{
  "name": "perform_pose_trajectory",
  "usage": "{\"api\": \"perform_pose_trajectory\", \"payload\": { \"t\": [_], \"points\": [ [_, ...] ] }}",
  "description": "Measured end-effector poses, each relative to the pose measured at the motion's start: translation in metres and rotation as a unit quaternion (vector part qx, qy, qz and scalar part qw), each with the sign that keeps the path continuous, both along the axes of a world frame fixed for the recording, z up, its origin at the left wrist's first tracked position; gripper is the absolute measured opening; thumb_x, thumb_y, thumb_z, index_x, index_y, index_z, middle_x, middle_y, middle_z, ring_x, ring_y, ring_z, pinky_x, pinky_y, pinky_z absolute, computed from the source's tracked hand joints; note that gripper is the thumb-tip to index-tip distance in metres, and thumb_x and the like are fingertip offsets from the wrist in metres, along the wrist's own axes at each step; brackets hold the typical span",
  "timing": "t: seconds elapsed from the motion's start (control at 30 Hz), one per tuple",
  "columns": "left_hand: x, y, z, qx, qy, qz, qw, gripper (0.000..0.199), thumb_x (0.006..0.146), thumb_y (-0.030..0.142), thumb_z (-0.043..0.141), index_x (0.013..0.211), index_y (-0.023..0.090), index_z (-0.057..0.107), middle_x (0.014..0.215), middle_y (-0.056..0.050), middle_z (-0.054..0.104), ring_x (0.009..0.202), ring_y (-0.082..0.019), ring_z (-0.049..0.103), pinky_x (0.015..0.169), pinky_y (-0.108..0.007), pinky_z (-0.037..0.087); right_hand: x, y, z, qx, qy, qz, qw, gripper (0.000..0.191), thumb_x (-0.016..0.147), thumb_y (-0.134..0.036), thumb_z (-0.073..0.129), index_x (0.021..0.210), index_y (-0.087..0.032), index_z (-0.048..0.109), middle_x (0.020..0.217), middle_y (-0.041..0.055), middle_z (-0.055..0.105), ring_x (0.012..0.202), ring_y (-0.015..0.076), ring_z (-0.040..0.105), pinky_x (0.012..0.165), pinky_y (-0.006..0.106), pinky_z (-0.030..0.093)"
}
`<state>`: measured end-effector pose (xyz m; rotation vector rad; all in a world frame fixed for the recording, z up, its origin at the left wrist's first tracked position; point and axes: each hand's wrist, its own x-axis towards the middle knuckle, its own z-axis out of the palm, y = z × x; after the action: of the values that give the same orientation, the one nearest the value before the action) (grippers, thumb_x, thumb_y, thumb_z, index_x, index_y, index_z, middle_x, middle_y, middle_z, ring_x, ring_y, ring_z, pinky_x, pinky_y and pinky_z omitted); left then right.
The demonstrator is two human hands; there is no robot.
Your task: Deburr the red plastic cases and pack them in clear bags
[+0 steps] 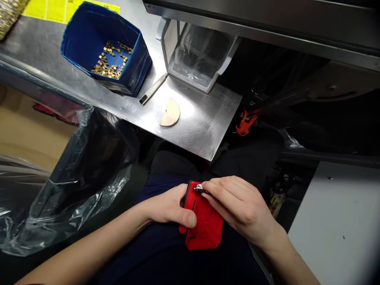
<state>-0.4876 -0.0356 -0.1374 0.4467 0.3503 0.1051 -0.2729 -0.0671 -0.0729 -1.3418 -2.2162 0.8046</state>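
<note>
Over my lap, a red plastic part (206, 227) with a black edge is gripped by my left hand (173, 208), its thumb lying across the front. My right hand (237, 200) pinches a small tool with a shiny metal tip (198, 187), and that tip touches the top corner of the red part. The fingers hide most of the tool, so its exact kind does not show. Beyond my hands, a cream half-round piece (171, 113) and a white-and-black pen-like tool (153, 89) lie on the metal table (202, 126).
A blue bin (135, 59) holding small brass pieces (111, 65) stands on the table beside a clear-fronted tray (198, 59). Clear plastic film (77, 198) drapes at left. An orange tool (246, 123) hangs right of the table corner. A white panel (341, 221) is at lower right.
</note>
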Motion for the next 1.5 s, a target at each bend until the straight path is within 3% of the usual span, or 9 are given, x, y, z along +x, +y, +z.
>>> {"api": "perform_pose_trajectory", "payload": {
  "t": [0.47,0.57,0.77,0.97,1.13,1.23,1.33,1.43,1.5],
  "points": [
    [-0.003,0.002,-0.011,0.023,-0.018,-0.037,0.999,0.07,0.07,0.071,0.08,0.106,0.012,0.074,0.097,-0.011,0.075,0.084,-0.025,0.068,0.078,-0.033,0.057,0.008,0.002,-0.003,0.035,-0.066,0.087,0.993,0.025,0.099,-0.009,0.06,0.123,-0.004,0.066,0.099,0.0122,0.075,0.085,0.0242,0.069,0.074,0.04,0.055],
    [-0.003,0.0,-0.014,0.014,-0.019,-0.029,0.999,0.073,0.07,0.073,0.08,0.11,0.012,0.073,0.101,-0.012,0.075,0.086,-0.025,0.069,0.079,-0.032,0.057,0.011,0.004,-0.01,0.02,-0.014,0.043,0.999,0.023,0.099,-0.009,0.062,0.121,-0.009,0.066,0.101,0.0103,0.077,0.086,0.0217,0.071,0.077,0.036,0.056],
    [-0.007,-0.003,-0.016,-0.024,-0.007,-0.028,0.999,0.091,0.068,0.071,0.083,0.134,0.013,0.064,0.117,-0.016,0.075,0.097,-0.028,0.071,0.085,-0.033,0.057,0.017,0.005,-0.026,-0.058,0.053,-0.173,0.982,0.015,0.097,-0.018,0.067,0.112,-0.022,0.068,0.093,0.001,0.073,0.08,0.0147,0.069,0.075,0.027,0.055],
    [-0.007,-0.003,-0.015,-0.079,-0.021,-0.01,0.997,0.107,0.067,0.069,0.085,0.15,0.011,0.051,0.14,-0.024,0.064,0.123,-0.04,0.065,0.101,-0.045,0.054,0.021,0.03,-0.076,-0.126,0.056,-0.331,0.933,0.018,0.096,-0.037,0.068,0.11,-0.026,0.067,0.098,0.0012,0.074,0.086,0.0198,0.071,0.079,0.032,0.056],
    [-0.007,-0.006,-0.023,-0.168,-0.019,0.11,0.979,0.095,0.076,0.068,0.079,0.145,0.007,0.056,0.154,-0.028,0.05,0.12,-0.038,0.068,0.104,-0.044,0.052,-0.002,0.094,-0.132,-0.015,-0.051,-0.322,0.945,0.018,0.095,-0.038,0.067,0.105,-0.024,0.068,0.109,0.0072,0.066,0.104,0.0265,0.062,0.095,0.041,0.05],
    [-0.012,-0.005,-0.029,-0.206,-0.006,0.189,0.96,0.089,0.085,0.07,0.069,0.143,0.003,0.057,0.154,-0.029,0.05,0.122,-0.037,0.067,0.106,-0.045,0.051,-0.012,0.124,-0.149,-0.017,-0.115,-0.296,0.948,0.025,0.093,-0.042,0.069,0.11,-0.024,0.067,0.111,0.0084,0.062,0.107,0.0304,0.058,0.097,0.047,0.048],
    [-0.017,0.0,-0.031,-0.239,0.028,0.251,0.937,0.085,0.091,0.07,0.059,0.141,0.001,0.058,0.146,-0.029,0.057,0.115,-0.035,0.07,0.103,-0.045,0.053,-0.008,0.123,-0.142,-0.045,-0.097,-0.272,0.956,0.041,0.089,-0.046,0.074,0.123,-0.025,0.063,0.121,0.0106,0.06,0.115,0.0331,0.057,0.101,0.052,0.047],
    [-0.017,0.007,-0.028,-0.268,0.084,0.296,0.913,0.083,0.093,0.072,0.053,0.136,0.001,0.062,0.133,-0.026,0.069,0.105,-0.033,0.074,0.097,-0.042,0.057,-0.002,0.09,-0.11,-0.072,0.022,-0.22,0.972,0.05,0.093,-0.046,0.069,0.136,-0.024,0.055,0.132,0.0134,0.057,0.121,0.0305,0.057,0.104,0.049,0.049],
    [-0.014,0.012,-0.025,-0.288,0.115,0.312,0.898,0.079,0.095,0.072,0.05,0.128,0.002,0.067,0.123,-0.024,0.074,0.102,-0.031,0.075,0.094,-0.041,0.058,-0.005,0.061,-0.085,-0.121,0.096,-0.127,0.98,0.053,0.095,-0.043,0.068,0.142,-0.025,0.05,0.137,0.0127,0.058,0.125,0.028,0.059,0.107,0.047,0.05]
  ]
}}
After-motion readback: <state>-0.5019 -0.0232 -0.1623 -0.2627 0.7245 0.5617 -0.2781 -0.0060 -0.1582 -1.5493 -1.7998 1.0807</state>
